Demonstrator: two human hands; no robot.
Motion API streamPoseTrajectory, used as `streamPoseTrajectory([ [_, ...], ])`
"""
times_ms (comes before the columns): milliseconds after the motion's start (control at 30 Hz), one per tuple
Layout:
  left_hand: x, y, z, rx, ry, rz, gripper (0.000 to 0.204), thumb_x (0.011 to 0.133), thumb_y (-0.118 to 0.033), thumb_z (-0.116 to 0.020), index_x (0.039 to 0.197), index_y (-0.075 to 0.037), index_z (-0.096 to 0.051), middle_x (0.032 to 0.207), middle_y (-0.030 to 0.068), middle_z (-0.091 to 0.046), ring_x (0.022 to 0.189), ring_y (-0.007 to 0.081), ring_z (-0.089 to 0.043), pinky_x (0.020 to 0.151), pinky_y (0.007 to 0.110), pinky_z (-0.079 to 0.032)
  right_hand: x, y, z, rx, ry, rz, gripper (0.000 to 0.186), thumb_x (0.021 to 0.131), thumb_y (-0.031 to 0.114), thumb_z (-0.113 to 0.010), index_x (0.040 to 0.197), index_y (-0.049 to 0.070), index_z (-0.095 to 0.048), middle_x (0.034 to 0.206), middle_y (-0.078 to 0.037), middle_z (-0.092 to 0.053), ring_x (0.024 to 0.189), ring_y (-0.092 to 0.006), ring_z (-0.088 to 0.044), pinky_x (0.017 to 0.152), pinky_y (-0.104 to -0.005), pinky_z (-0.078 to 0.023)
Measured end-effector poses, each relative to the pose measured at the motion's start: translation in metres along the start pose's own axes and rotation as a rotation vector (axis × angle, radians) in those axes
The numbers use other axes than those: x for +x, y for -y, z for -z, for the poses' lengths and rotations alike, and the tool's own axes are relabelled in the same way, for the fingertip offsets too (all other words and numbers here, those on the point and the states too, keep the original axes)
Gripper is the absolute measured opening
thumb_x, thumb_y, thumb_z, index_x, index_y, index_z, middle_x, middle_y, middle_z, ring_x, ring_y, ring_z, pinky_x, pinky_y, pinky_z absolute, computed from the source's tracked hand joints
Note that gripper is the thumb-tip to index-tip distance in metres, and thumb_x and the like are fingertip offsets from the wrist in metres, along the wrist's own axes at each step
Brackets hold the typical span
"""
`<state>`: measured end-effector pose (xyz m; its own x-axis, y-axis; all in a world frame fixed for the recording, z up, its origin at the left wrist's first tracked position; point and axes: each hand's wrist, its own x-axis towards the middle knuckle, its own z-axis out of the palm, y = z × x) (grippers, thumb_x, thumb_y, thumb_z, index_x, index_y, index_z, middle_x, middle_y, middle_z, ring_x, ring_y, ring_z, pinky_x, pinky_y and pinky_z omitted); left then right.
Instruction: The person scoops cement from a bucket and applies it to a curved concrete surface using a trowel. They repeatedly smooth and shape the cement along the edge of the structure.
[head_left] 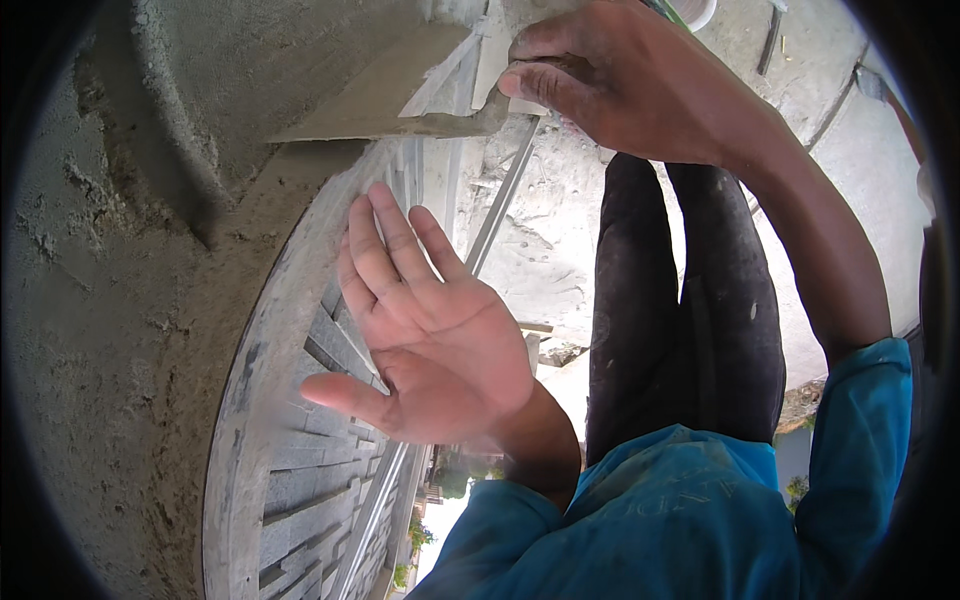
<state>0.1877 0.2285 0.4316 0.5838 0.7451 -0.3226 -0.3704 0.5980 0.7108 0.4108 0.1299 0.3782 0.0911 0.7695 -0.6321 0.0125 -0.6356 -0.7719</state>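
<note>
Pale floor [540,235]; grey strip cladding [305,500] (bright daylight)

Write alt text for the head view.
A person's right hand grips a flat trowel at a rough grey cement surface, while the left hand is open and holds nothing, palm toward the camera. The person wears a blue shirt and dark trousers.
</note>
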Motion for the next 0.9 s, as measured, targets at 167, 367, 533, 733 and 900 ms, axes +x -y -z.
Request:
streamPoseTrajectory([
  [167, 0.0, 0.0, -0.003, 0.042, -0.022, 0.011, 0.113, 0.102, -0.065, -0.043, 0.153, 0.013, 0.021, 0.165, 0.0344, 0.013, 0.156, 0.0404, 0.017, 0.128, 0.054, 0.007, -0.013, -0.01, 0.0, 0.233, -0.059, 0.35, 0.03, 0.103, 0.026, -0.054, 0.099, 0.0, -0.07, 0.068, -0.017, -0.065, 0.057, -0.0332, -0.064, 0.059, -0.0417, -0.053],
  [367, 0.002, 0.002, -0.004, 0.0, -0.024, 0.005, 0.112, 0.104, -0.059, -0.047, 0.153, 0.011, 0.025, 0.165, 0.0346, 0.016, 0.155, 0.0422, 0.018, 0.127, 0.057, 0.007, 0.033, -0.096, -0.035, 0.138, -0.375, 0.244, 0.029, 0.102, 0.028, -0.058, 0.109, 0.005, -0.074, 0.076, -0.015, -0.07, 0.068, -0.0297, -0.07, 0.065, -0.0375, -0.055],
  [533, -0.003, -0.006, -0.002, 0.06, -0.001, 0.002, 0.111, 0.104, -0.057, -0.048, 0.153, 0.009, 0.027, 0.165, 0.0344, 0.018, 0.155, 0.0433, 0.018, 0.127, 0.058, 0.006, 0.045, -0.078, -0.055, 0.005, -0.389, 0.049, 0.028, 0.101, 0.028, -0.058, 0.11, 0.007, -0.074, 0.08, -0.017, -0.072, 0.068, -0.0316, -0.071, 0.067, -0.0423, -0.056],
  [733, -0.002, -0.004, 0.0, -0.022, 0.011, 0.012, 0.111, 0.104, -0.057, -0.048, 0.152, 0.01, 0.026, 0.164, 0.0346, 0.018, 0.154, 0.0447, 0.018, 0.127, 0.059, 0.005, 0.041, -0.068, -0.057, -0.127, -0.334, -0.005, 0.029, 0.099, 0.031, -0.06, 0.107, 0.007, -0.074, 0.081, -0.019, -0.072, 0.074, -0.0328, -0.072, 0.069, -0.046, -0.055],
  [900, -0.004, -0.003, 0.0, 0.014, -0.005, -0.015, 0.111, 0.104, -0.056, -0.049, 0.153, 0.011, 0.024, 0.164, 0.0353, 0.017, 0.154, 0.0455, 0.017, 0.127, 0.059, 0.005, 0.02, -0.056, -0.06, -0.093, -0.346, 0.227, 0.029, 0.099, 0.032, -0.06, 0.106, 0.007, -0.074, 0.083, -0.02, -0.072, 0.077, -0.0347, -0.072, 0.071, -0.0467, -0.055],
])
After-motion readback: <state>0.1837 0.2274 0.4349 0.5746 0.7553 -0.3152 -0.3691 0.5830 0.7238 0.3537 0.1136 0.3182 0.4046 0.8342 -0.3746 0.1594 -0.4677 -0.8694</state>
